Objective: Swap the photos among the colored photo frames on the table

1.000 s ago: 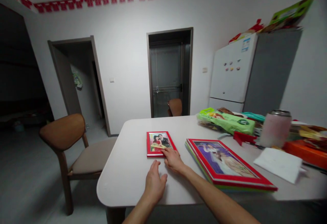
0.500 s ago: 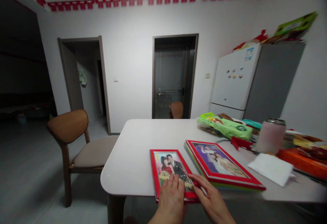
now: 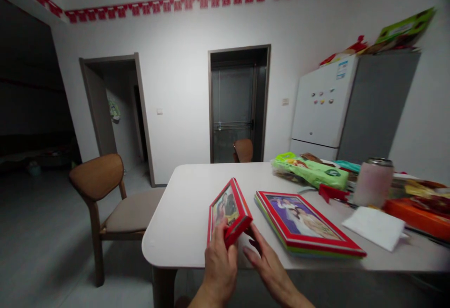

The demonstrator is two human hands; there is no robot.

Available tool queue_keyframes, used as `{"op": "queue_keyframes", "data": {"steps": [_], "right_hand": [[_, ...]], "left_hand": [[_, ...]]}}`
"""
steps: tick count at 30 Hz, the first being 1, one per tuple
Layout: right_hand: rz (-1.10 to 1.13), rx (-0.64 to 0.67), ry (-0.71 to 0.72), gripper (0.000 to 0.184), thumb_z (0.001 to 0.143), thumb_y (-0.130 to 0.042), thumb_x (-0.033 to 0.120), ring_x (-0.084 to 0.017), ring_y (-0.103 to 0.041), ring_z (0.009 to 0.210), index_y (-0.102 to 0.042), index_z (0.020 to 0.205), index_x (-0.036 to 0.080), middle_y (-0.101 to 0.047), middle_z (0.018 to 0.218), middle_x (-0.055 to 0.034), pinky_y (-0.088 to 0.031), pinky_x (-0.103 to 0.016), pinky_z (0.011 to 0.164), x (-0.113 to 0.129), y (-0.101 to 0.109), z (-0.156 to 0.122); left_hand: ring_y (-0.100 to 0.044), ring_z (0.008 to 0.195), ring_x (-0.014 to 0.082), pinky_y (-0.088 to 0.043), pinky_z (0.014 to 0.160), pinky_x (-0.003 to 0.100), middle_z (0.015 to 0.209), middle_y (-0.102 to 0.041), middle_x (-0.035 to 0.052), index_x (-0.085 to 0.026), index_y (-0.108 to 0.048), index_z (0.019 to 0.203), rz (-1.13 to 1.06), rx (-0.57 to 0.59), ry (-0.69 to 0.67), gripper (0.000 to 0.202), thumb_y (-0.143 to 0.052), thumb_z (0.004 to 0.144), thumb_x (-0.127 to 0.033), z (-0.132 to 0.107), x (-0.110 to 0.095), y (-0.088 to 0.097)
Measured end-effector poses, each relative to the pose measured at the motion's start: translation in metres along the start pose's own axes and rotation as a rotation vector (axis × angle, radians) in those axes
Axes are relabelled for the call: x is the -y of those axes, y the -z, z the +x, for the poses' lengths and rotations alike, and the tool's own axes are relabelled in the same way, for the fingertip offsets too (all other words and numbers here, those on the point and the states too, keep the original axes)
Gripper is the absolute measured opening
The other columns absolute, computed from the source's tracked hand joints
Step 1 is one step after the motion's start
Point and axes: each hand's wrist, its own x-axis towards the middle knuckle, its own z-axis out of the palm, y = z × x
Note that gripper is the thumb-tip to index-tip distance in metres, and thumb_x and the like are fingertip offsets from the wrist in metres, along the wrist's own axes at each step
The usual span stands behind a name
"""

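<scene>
Turned up from its flatter pose half a second earlier, the small red picture frame (image 3: 229,208) now slants above the near part of the white table (image 3: 191,193), its photograph facing left. Left hand (image 3: 221,259): closed on the frame's lower end, fingers across the front. Right hand (image 3: 267,259): thumb spread from the fingers, with fingertips at the frame's lower right corner; whether they press on it cannot be told. Just right of the small frame lies a stack of larger frames (image 3: 305,221), the topmost red-bordered. Beyond the stack are a green packet (image 3: 316,171), a pink tumbler (image 3: 373,185) and folded white paper (image 3: 374,227). At far left stands a wooden chair (image 3: 98,180).
</scene>
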Motion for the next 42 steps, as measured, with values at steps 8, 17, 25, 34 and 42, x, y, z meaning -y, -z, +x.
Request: {"op": "queue_keyframes", "data": {"steps": [8,17,25,34,42], "right_hand": [[-0.243,0.178,0.165,0.066,0.064,-0.058,0.04,-0.024,-0.027,0.122,-0.038,0.123,0.02,-0.032,0.132,-0.009,-0.02,-0.043,0.101,-0.011,-0.031,-0.001],[-0.383,0.312,0.175,0.042,0.069,-0.052,0.036,-0.025,-0.038,0.114,-0.053,0.11,0.026,-0.045,0.124,-0.0083,-0.024,-0.044,0.098,-0.012,0.001,-0.001],[-0.565,0.414,0.194,0.042,0.069,-0.048,0.03,-0.024,-0.04,0.112,-0.055,0.109,0.02,-0.046,0.123,-0.0109,-0.025,-0.041,0.097,-0.004,0.005,0.008],[-0.753,0.276,0.075,0.04,0.07,-0.041,0.021,-0.021,-0.043,0.109,-0.055,0.107,0.011,-0.049,0.117,-0.0137,-0.031,-0.033,0.094,-0.016,0.016,0.032],[-0.995,0.288,0.085,0.022,0.067,-0.042,0.013,-0.018,-0.051,0.08,-0.064,0.067,0.014,-0.06,0.081,-0.009,-0.036,-0.024,0.073,-0.016,0.005,0.055]], "left_hand": [[-0.05,0.102,0.0198,-0.037,0.087,0.029,0.109,-0.056,0.0082,-0.017,-0.041,0.11,-0.597,-0.266,0.327,0.048,-0.057,0.066,-0.025,-0.009,0.012,0.021],[-0.059,0.086,0.0236,-0.046,0.067,0.031,0.096,-0.063,0.0092,-0.017,-0.046,0.107,-0.956,-0.059,0.731,0.051,-0.062,0.064,-0.04,-0.047,0.032,0.036],[-0.062,0.073,0.0201,-0.045,0.061,0.026,0.081,-0.065,0.0105,-0.013,-0.051,0.093,-0.863,0.112,0.923,0.046,-0.059,0.065,-0.049,-0.058,0.056,0.034],[-0.058,0.08,0.0191,-0.044,0.07,0.028,0.082,-0.063,0.0048,-0.017,-0.058,0.08,-0.222,0.359,0.446,0.023,-0.051,0.072,-0.037,-0.037,0.027,0.058],[-0.034,0.117,0.0218,-0.029,0.096,0.032,0.115,-0.051,0.0077,-0.019,-0.056,0.079,0.245,0.361,0.083,0.014,-0.057,0.065,-0.023,-0.012,0.048,0.059]]}}
